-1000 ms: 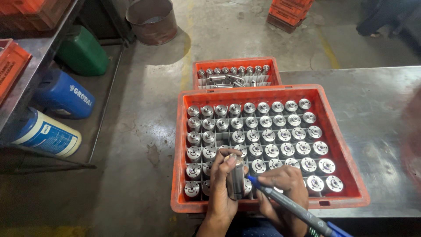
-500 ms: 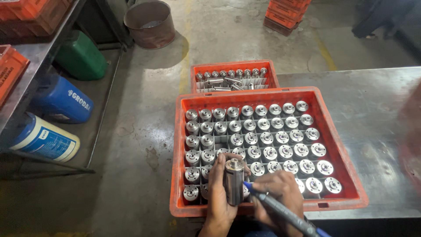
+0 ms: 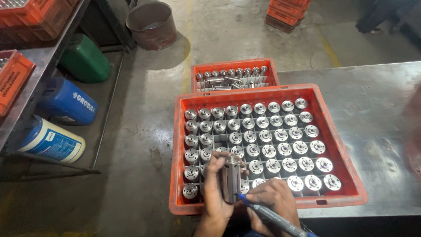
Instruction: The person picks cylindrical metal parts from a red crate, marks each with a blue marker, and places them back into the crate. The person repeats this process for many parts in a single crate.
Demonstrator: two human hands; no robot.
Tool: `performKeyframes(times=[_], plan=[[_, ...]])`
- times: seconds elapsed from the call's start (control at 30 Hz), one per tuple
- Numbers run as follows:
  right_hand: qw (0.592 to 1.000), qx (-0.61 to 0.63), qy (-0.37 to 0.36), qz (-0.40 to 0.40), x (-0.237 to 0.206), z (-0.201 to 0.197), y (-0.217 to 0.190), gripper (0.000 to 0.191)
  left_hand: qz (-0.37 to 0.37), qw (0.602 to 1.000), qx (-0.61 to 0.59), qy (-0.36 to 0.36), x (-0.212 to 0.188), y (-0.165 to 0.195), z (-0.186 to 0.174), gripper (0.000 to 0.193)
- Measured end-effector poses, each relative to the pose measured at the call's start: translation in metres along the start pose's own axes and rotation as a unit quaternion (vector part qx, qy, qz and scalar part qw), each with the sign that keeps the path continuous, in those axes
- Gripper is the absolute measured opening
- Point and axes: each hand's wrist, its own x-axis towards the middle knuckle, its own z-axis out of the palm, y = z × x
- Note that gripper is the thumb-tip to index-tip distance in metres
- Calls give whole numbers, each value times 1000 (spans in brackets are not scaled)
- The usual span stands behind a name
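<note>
My left hand [image 3: 213, 188] grips a grey metal cylinder [image 3: 230, 177] upright over the near left part of an orange crate [image 3: 267, 91]. My right hand [image 3: 274, 204] holds a blue marker pen [image 3: 274, 216], and its tip touches the cylinder's lower side. The crate has a grid of cells filled with several similar round-topped metal parts [image 3: 280, 135]. Both hands hover above the crate's front edge.
A smaller orange crate [image 3: 234, 65] with more metal parts sits behind the big one. Both rest on a steel table [image 3: 377, 105]. On the floor to the left lie blue [image 3: 66, 102], green [image 3: 85, 59] and white-blue [image 3: 50, 141] canisters and a round metal bucket [image 3: 151, 24].
The cylinder has been raised slightly and turned more upright in my left hand. My right hand has brought the marker tip against its lower side.
</note>
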Motion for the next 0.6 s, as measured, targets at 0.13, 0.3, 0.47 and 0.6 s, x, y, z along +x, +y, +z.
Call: performKeyframes(times=[0.13,0.3,0.47,0.6], plan=[[1000,-13,13,4,-8,-18,13,40,22,976,210,-58,1,37,11,31],[985,93,85,121,-16,-30,17,32,298,679,654,-150,28,81,16,39],[982,101,99,123,-15,-28,13,36,290,537,764,-210,57,91,2,43],[989,62,94,98,-13,-30,13,38,270,485,791,-258,77,85,-9,46]])
